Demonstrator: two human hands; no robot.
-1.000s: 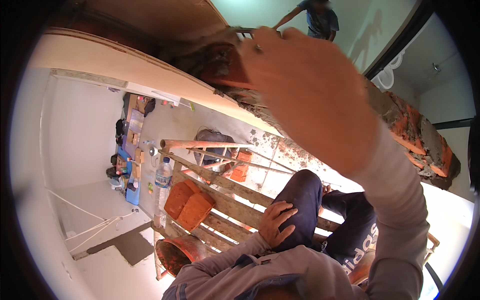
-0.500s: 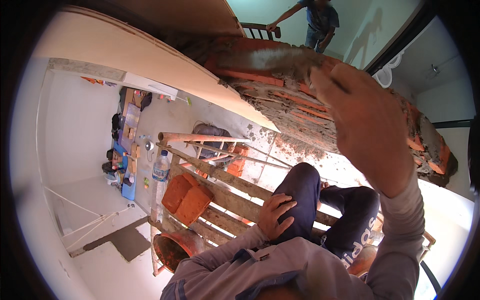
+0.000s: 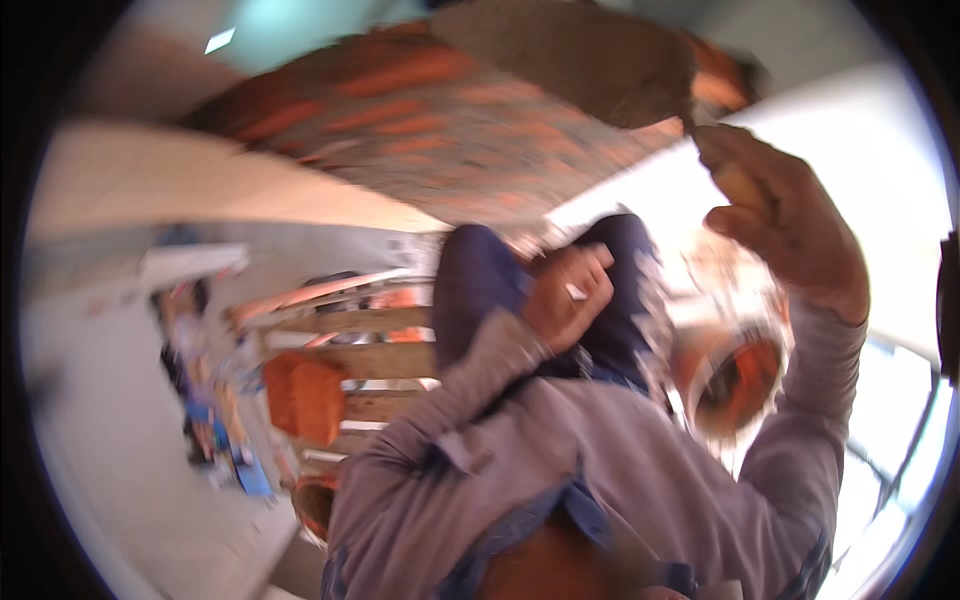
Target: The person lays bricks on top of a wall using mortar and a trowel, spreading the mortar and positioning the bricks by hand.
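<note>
My right hand [image 3: 800,215] is raised at the upper right, its fingers closed round the yellowish handle [image 3: 742,188] of a trowel. The broad grey trowel blade [image 3: 575,55] reaches left in front of the brick wall [image 3: 400,110], whose orange courses are smeared with grey mortar. Whether the blade touches the wall is unclear. My left hand [image 3: 565,300] is over my lap between my knees, fingers curled. A small white spot shows at its fingers, too blurred to name.
Orange bricks [image 3: 303,395] lie on the scaffold planks [image 3: 385,360] to my left. A bucket [image 3: 740,380] stands at my right, and another bucket [image 3: 315,505] is at lower left. Various belongings [image 3: 215,410] lie on the floor below. Motion blurs much of the view.
My view has swung to the right, bringing the right-hand bucket into sight. My right hand has drawn away from the wall top, and the trowel blade now shows. My left hand has left my knee and curled.
</note>
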